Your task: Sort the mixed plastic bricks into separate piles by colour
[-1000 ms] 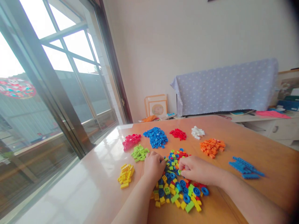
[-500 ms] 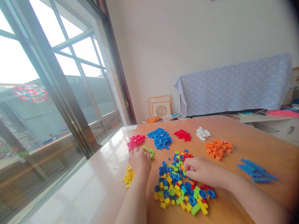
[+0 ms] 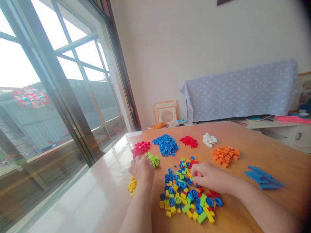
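Observation:
My left hand (image 3: 143, 170) hovers between a pile of lime-green bricks (image 3: 153, 160) and a pile of yellow bricks (image 3: 132, 185). Its fingers curl downward and their tips are hidden behind the hand; anything in them is out of sight. At the right side of a mixed heap of toy bricks (image 3: 178, 199), my right hand (image 3: 206, 175) has its thumb and fingers drawn together. What it pinches, if anything, I cannot make out. Yellow, green, red and orange bricks and blue round wheel-like pieces lie loose in that heap.
Sorted piles stand farther back: pink pieces (image 3: 141, 148), blue pieces (image 3: 166, 144), red bricks (image 3: 189, 141), white bricks (image 3: 209, 139) and orange bricks (image 3: 225, 155). Long blue pieces (image 3: 261, 177) lie at the right of the wooden table (image 3: 233, 212). A window (image 3: 80, 74) is on the left.
My left hand has shifted slightly left and down, from the lime-green pile toward the yellow one. My right hand stays at the mixed heap, nearly unmoved.

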`<state>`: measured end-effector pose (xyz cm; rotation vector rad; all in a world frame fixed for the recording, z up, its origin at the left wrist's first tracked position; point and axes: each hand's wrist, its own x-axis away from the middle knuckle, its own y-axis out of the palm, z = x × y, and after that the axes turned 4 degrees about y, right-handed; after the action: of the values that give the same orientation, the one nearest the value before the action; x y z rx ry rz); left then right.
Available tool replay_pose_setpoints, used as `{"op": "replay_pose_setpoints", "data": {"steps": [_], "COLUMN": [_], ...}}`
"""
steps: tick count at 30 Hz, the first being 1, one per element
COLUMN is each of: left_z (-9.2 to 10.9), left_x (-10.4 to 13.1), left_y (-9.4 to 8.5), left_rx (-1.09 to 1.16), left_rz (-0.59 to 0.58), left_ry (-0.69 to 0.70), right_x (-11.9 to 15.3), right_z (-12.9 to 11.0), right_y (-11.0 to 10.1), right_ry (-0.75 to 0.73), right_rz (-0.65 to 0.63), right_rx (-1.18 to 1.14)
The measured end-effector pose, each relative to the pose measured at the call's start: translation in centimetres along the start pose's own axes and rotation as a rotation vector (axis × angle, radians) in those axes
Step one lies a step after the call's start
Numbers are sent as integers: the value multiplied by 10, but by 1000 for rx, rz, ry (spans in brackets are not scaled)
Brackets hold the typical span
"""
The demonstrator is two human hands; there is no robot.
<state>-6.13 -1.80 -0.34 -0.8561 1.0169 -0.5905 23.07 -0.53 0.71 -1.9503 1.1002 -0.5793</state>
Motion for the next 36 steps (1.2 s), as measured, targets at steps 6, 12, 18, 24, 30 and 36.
{"op": "replay_pose_setpoints", "data": {"steps": [6,12,18,24,30,36], "left_z": [20,42,62,73,49,24], "left_x": [3,16,42,50,26,7], "left_y": [-4,-8,-13,-3,3,7], "left_rx": [154,551,900,1064,608,199], "left_rz": [30,-141,-484,-633,-363,-187], "left_ry": [215,479,523,410,368,214], "right_x": [-1,-4,-7,-10,-9,-9], "right_z": [4,2,-7,-13,-13,-8], "right_y": [1,3,7,16,16,11], "right_ry": [-6,-5,-41,-73,-45,-2], "right_rz": [35,67,147,160,137,146], "right_rx": [-31,-67,-93,-139,-181,-172]}}
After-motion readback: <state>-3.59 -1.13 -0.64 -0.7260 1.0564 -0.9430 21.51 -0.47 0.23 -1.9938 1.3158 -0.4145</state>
